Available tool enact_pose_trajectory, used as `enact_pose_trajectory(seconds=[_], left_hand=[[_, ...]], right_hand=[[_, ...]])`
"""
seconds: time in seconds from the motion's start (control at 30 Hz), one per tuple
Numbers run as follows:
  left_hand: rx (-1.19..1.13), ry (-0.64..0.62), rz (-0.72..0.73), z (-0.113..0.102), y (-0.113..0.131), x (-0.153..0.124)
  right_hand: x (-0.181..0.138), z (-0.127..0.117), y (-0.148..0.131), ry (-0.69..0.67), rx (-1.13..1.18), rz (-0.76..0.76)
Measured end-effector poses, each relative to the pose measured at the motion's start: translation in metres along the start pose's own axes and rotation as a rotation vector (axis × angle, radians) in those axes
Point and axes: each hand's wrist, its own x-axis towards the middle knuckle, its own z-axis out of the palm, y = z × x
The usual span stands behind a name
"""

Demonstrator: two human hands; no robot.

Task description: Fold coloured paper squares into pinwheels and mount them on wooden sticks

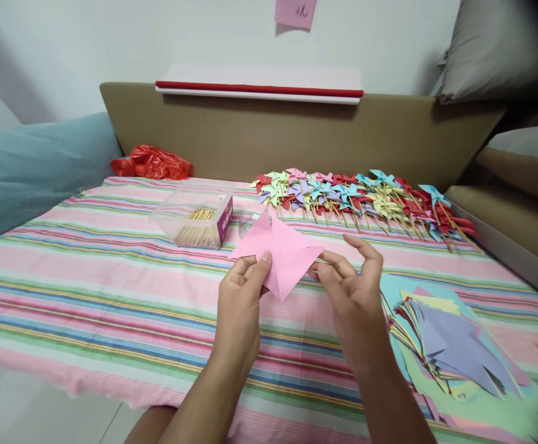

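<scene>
Head: pink, creased, four-pointed paper [286, 248].

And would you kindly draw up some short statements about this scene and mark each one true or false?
1. The left hand holds the pink paper, thumb on top. True.
2. The clear box stands to the right of the pinwheels. False: it stands to their left.
3. The red plastic bag lies near the teal cushion. True.
4. The right hand is inside the clear box. False: its fingers are by the pink paper's right corner.
5. The pink note on the wall is blank. False: it bears dark writing.
</scene>
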Motion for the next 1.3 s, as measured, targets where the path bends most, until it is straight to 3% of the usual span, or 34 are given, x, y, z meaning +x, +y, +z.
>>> enact_pose_trajectory(seconds=[0.13, 0.23, 0.37, 0.77, 1.3], left_hand=[[-0.01, -0.013, -0.018, 0.0, 0.0, 0.0], [0.004, -0.043, -0.018, -0.001, -0.002, -0.002], [0.078, -0.04, 0.027, -0.002, -0.004, -0.003], [0.267, -0.095, 0.147, 0.003, -0.002, -0.01], [0.297, -0.099, 0.164, 0.004, -0.003, -0.011]], right_hand=[[-0.001, -0.015, -0.006, -0.269, -0.408, -0.208], [-0.002, -0.014, -0.007, -0.339, -0.552, -0.275], [-0.002, -0.008, -0.007, -0.281, -0.532, -0.271], [-0.001, 0.004, 0.002, -0.052, -0.11, 0.05], [-0.004, 0.01, 0.003, 0.01, -0.028, 0.104]])
